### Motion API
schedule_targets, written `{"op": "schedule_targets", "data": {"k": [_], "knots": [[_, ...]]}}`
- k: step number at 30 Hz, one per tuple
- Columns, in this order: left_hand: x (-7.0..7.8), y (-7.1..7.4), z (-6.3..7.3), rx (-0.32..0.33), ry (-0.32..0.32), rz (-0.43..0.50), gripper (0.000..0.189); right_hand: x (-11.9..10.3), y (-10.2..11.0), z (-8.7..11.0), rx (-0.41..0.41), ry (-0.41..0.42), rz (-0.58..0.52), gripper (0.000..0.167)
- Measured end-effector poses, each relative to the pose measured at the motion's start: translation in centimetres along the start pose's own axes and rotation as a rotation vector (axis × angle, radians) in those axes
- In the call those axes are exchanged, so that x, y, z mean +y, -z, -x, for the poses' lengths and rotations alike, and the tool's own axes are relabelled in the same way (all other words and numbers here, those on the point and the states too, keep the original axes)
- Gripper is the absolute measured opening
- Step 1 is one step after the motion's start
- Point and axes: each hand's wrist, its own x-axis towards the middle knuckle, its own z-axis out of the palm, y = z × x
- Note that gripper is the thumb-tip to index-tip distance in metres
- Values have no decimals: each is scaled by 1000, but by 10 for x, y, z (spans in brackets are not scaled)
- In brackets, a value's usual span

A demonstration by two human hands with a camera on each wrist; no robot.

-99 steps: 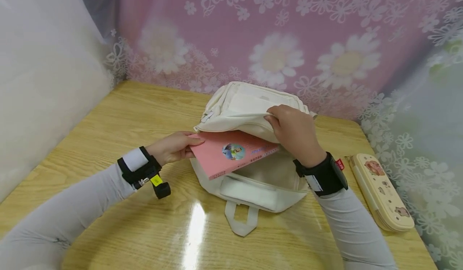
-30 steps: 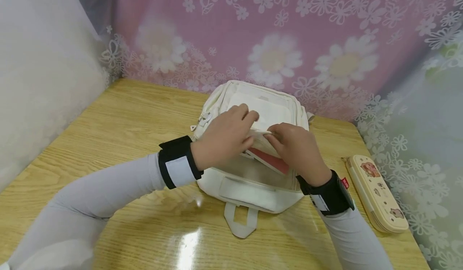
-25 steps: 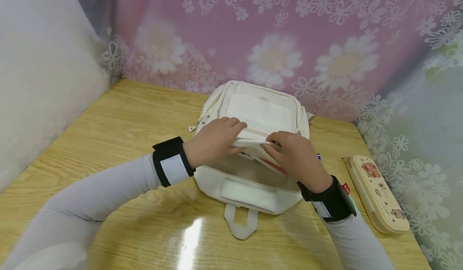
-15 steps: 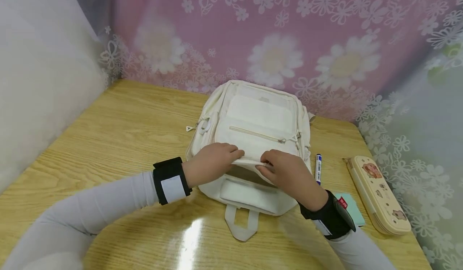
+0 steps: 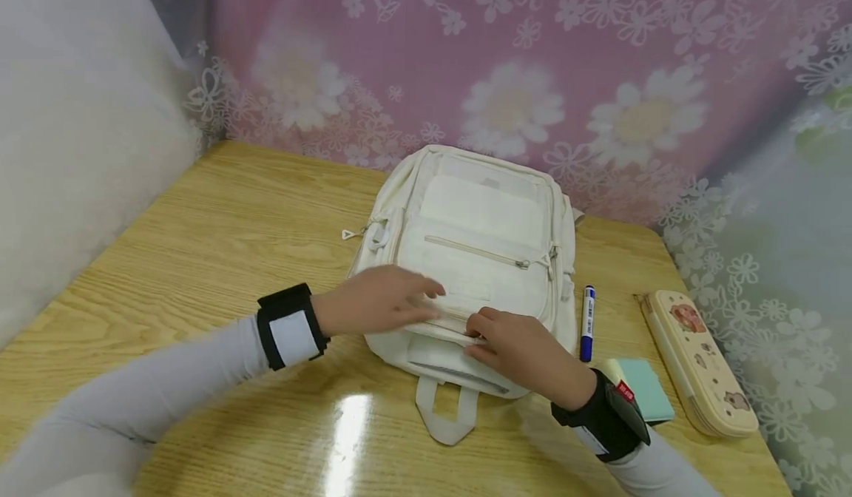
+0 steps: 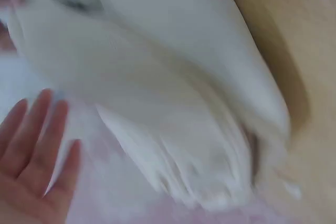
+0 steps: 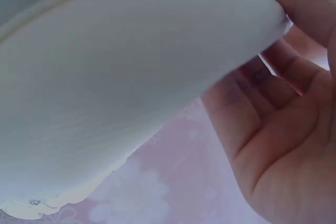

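A white backpack (image 5: pixel 482 205) lies flat on the table, its top end and carry loop (image 5: pixel 447 424) toward me. My right hand (image 5: pixel 522 350) pinches the edge of its front panel at the opening, which lies nearly closed. In the right wrist view, the thumb and fingers of the right hand (image 7: pixel 286 124) hold that white fabric edge. My left hand (image 5: pixel 376 302) is over the panel's left side, blurred, its fingers extended and holding nothing. The left wrist view has the left hand (image 6: pixel 34 163) with spread fingers apart from the bag. The pink book is hidden.
Right of the backpack lie a blue-capped marker (image 5: pixel 587 323), a small teal notebook (image 5: pixel 646 391) partly behind my right wrist, and a cream pencil case (image 5: pixel 702 364) with animal pictures. Floral curtains (image 5: pixel 506 61) enclose the wooden table (image 5: pixel 246 216).
My left hand put the pink book inside and let go of it. Both hands drew the front panel down toward me over the opening. The left hand has since released the edge.
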Motion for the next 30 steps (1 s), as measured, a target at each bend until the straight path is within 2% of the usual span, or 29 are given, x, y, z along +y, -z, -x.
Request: {"op": "schedule_targets", "data": {"k": [2,4,6,8,10,15,19,22,25,30], "knots": [[-20,16,-3,132,88,85,32,0,2,-2,-17,-2,-8,15],[-43,29,-5,243,198,88,28,1,6,-3,-46,-6,-16,14],[-66,36,-6,284,318,101,27,2,11,-6,-90,-8,-29,13],[-84,38,-6,267,410,115,28,4,18,-12,-135,-2,-45,13],[-99,34,-7,231,457,119,27,7,30,-23,-158,8,-49,14],[-123,23,-17,121,496,22,27,17,57,-72,-117,48,8,12],[-134,15,-25,34,531,-41,30,23,64,-124,-139,39,94,12],[-138,5,-29,-9,546,-75,31,25,59,-161,-170,44,155,12],[-137,-6,-30,-41,558,-101,29,26,44,-192,-208,53,202,15],[-136,-18,-25,-11,550,-143,22,28,13,-233,-271,45,226,35]]}}
